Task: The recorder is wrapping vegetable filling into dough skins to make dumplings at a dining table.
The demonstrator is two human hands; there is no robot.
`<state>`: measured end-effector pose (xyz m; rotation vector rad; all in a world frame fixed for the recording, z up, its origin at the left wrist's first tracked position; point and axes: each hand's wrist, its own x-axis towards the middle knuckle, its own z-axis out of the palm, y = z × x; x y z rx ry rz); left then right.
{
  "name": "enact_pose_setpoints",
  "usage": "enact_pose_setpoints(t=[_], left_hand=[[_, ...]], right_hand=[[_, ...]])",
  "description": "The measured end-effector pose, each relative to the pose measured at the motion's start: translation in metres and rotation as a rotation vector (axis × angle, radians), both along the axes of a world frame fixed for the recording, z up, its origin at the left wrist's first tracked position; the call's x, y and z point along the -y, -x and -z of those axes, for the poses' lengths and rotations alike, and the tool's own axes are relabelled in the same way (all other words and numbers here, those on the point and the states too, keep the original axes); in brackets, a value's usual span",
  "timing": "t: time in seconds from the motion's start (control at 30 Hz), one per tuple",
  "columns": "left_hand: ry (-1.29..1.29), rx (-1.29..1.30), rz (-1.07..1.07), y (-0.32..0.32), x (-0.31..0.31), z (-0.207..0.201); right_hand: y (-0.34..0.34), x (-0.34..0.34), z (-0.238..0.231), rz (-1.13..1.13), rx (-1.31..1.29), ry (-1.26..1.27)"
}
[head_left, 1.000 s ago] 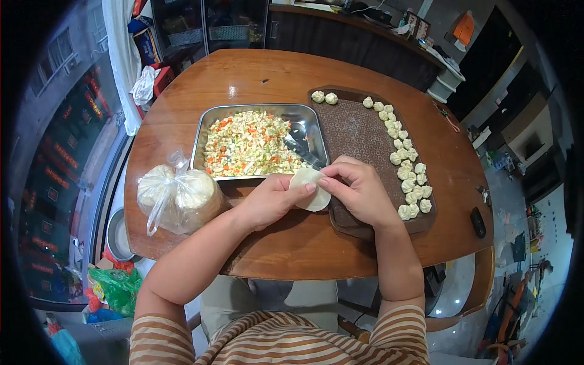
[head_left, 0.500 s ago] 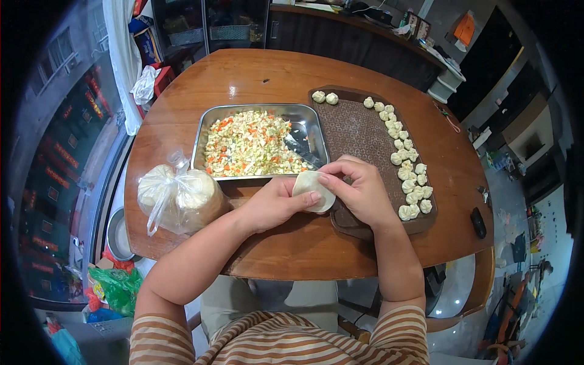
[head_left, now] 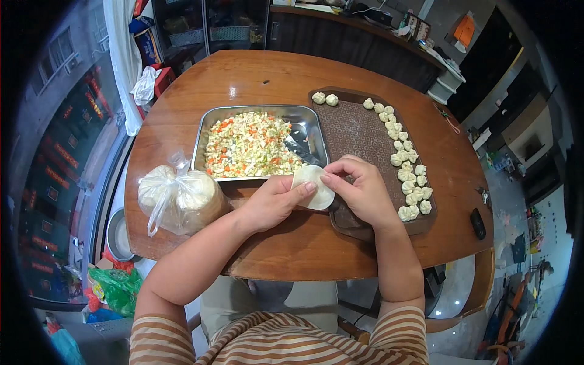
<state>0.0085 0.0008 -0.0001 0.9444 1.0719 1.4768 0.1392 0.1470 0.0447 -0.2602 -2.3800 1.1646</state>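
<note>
A round, pale dumpling wrapper is held up between my hands, in front of the metal pan's near right corner. My left hand pinches its left side, thumb lying across the face. At its upper right edge, the thumb and fingertips of my right hand are closed on it. Chopped filling of pale and green bits with orange pieces fills most of the rectangular metal pan. A flat utensil leans in the pan's right part; its lower end is hidden near my hands.
A brown patterned tray stands at the right, with several folded dumplings along its right side and two at its far left corner. Left of my left forearm sits a knotted clear plastic bag of pale, round contents. A black object lies near the table's right edge.
The wrapper has turned slightly in my fingers and shows more of its face. My left thumb has slid a little up and left; my right fingertips have shifted slightly along the edge.
</note>
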Motion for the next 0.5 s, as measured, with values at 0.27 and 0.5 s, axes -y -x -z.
enact_pose_setpoints(t=[0.27,0.5], left_hand=[[-0.027,0.037,0.014,-0.001,0.000,0.001],[0.003,-0.071,0.037,0.005,-0.003,0.010]], right_hand=[[0.000,0.001,0.000,-0.038,-0.039,-0.045],[-0.001,0.002,-0.004,-0.027,0.047,0.007]])
